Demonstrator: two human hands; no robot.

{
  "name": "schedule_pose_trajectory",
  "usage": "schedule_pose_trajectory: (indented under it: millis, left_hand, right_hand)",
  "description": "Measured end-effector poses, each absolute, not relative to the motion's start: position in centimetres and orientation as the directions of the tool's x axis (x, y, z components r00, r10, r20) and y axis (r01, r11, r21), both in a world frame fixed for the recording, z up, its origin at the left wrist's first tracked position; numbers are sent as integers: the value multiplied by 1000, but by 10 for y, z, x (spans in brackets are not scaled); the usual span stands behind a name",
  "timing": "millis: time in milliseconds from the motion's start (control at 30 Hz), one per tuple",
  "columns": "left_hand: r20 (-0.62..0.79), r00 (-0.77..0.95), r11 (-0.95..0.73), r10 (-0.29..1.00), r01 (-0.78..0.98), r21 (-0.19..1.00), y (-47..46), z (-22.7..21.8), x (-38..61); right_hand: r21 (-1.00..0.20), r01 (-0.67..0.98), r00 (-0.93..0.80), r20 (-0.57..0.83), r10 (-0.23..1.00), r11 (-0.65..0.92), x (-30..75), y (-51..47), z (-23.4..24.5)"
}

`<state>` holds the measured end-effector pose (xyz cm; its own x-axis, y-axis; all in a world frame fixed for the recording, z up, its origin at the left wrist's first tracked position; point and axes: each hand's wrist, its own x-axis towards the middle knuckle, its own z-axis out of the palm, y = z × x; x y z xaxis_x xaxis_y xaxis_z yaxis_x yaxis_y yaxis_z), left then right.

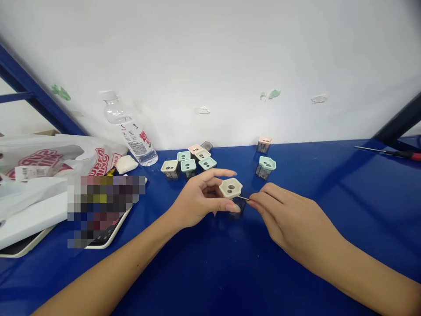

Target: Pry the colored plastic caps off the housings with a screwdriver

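My left hand (200, 197) is closed around a cream two-hole pencil sharpener (231, 188), its lid turned up and toward me. Below the lid, part of the sharpener's dark see-through body shows between the fingers. My right hand (292, 215) pinches a thin metal shaft (242, 198), whose tip reaches the underside of the cream lid; its other end is hidden in the palm. Behind my right hand stand a mint sharpener (266, 166) and a pink sharpener (264, 144). Left of them, several more sharpeners (188, 166) in mint, cream and pink are grouped together.
A clear plastic bottle (131, 131) stands near the wall. To the left lie white plastic bags (66, 153), a white lump (126, 164) and a phone (108, 235), partly blurred out. A screwdriver (388, 152) lies at the far right of the blue table (204, 281).
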<state>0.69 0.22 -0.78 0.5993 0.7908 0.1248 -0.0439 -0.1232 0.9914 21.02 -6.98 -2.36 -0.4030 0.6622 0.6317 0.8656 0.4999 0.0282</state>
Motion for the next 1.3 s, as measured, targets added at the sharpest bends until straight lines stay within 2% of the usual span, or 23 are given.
schedule_pose_trajectory:
  millis: [233, 400, 600, 833, 933, 1133, 1300]
  left_hand:
    - [52, 691, -63, 721, -9, 998, 10, -7, -1]
    - [37, 667, -63, 744, 16, 998, 9, -6, 1]
    - [36, 630, -51, 776, 6, 999, 8, -6, 5]
    - [52, 619, -76, 784, 14, 997, 11, -9, 4]
    - [64, 635, -80, 770, -3, 997, 10, -9, 6]
    - [45, 630, -53, 775, -7, 999, 8, -11, 8]
    - [35, 624, -2, 781, -53, 999, 6, -13, 8]
  right_hand:
    - [-1, 862, -391, 636, 666, 507, 212, -72, -17]
    - [-18, 869, -361, 661, 658, 494, 213, -72, -16]
    - [78, 905, -360, 661, 658, 417, 211, -72, -18]
    - [107, 852, -446, 659, 605, 512, 212, -68, -19]
    - [162, 851, -469, 663, 584, 500, 212, -66, -20]
    - [177, 876, -436, 690, 578, 449, 210, -67, -22]
    - [99, 856, -437, 662, 609, 507, 209, -66, -22]
